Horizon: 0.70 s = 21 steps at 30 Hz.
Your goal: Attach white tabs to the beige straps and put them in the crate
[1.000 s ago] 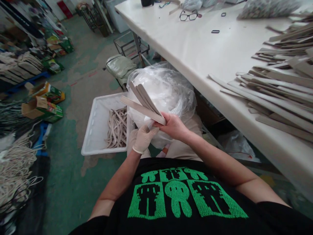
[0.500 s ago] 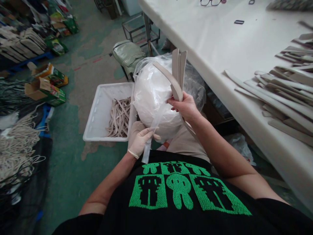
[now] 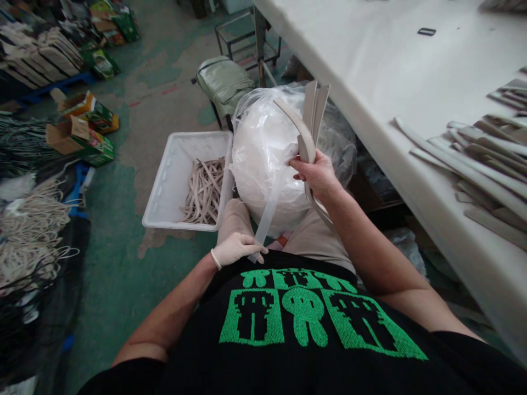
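My right hand [image 3: 316,173] is closed around several beige straps [image 3: 315,115], their ends sticking up and one curling over to the left. A translucent plastic strip [image 3: 270,208] runs from the fingers of this hand down to my left hand [image 3: 239,249], which wears a pale glove and pinches the strip near its lower end. Behind the strip bulges a large clear plastic bag [image 3: 259,142] with white contents, in front of my knees. A white plastic bin [image 3: 158,192] to its left holds a heap of loose beige strips [image 3: 206,189].
At the right, a white-covered table [image 3: 362,60] carries a pile of beige straps [image 3: 486,159] and a dark buckle [image 3: 426,31]. A stool with a green wrapped cushion [image 3: 225,79] stands beyond the bag. Open cartons [image 3: 80,140] and bundled cords [image 3: 31,236] lie on the left.
My left hand has slid down and slightly left along the plastic strip, so a longer stretch shows between my hands. My right hand still grips the straps. The view has shifted a little.
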Each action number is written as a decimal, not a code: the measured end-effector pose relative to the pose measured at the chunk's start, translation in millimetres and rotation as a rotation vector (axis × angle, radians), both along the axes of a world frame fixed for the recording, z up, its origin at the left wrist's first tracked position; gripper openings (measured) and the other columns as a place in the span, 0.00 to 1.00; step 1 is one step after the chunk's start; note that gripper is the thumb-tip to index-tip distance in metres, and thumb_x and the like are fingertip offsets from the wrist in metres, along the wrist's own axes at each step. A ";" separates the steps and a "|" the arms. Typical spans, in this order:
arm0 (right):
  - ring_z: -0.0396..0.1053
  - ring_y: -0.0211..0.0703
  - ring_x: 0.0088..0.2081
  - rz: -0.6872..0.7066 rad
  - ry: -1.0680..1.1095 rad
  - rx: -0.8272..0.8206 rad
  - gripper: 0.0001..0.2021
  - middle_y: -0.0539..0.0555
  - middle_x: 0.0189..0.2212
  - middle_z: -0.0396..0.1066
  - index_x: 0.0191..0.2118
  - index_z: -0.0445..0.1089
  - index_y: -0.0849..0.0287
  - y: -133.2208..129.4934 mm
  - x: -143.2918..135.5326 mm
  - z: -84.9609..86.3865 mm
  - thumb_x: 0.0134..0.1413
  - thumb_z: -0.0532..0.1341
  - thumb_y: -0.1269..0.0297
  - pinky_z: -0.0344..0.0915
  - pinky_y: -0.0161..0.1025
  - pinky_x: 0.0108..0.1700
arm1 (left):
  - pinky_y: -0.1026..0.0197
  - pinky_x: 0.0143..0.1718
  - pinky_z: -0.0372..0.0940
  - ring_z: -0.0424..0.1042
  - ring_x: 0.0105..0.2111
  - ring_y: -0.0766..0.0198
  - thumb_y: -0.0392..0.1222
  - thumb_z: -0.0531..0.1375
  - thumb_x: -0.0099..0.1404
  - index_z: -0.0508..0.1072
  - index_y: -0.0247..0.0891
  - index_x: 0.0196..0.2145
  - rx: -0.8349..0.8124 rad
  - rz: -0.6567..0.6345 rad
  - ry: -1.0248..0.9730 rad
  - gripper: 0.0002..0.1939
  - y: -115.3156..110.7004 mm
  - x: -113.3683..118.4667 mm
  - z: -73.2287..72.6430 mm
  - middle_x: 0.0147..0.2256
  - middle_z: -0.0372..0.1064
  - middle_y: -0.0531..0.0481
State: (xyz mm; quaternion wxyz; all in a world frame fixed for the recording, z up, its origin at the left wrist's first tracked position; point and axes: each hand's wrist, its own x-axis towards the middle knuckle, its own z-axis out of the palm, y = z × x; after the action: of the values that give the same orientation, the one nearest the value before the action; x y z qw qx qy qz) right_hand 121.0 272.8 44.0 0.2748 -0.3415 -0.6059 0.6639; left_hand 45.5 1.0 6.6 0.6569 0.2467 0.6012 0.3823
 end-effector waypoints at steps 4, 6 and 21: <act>0.51 0.27 0.17 0.149 -0.009 -0.076 0.20 0.48 0.30 0.74 0.44 0.67 0.57 -15.9 10.2 9.6 0.53 0.67 0.50 0.65 0.32 0.24 | 0.54 0.36 0.73 0.79 0.30 0.54 0.55 0.68 0.56 0.83 0.36 0.31 -0.023 -0.068 0.024 0.18 -2.8 -28.2 19.9 0.30 0.80 0.41; 0.51 0.28 0.16 0.269 -0.020 -0.139 0.25 0.49 0.29 0.75 0.47 0.68 0.57 -27.6 19.2 13.3 0.56 0.62 0.40 0.64 0.33 0.23 | 0.47 0.40 0.74 0.79 0.34 0.49 0.59 0.68 0.55 0.82 0.39 0.30 0.096 0.240 0.136 0.19 -20.8 -73.4 39.3 0.31 0.80 0.43; 0.52 0.32 0.15 0.541 -0.013 -0.460 0.26 0.47 0.23 0.70 0.47 0.70 0.58 -98.3 60.9 -15.4 0.61 0.55 0.38 0.63 0.35 0.22 | 0.56 0.52 0.71 0.79 0.47 0.63 0.45 0.57 0.71 0.78 0.43 0.32 0.206 1.315 0.044 0.13 -53.1 -128.3 -14.1 0.36 0.81 0.52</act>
State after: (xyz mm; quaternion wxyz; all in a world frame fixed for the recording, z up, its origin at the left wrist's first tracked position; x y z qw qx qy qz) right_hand 181.9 174.5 28.6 0.0010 -0.2256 -0.5109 0.8295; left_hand -82.8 -52.1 -7.5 0.2475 -0.1023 0.6000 0.7539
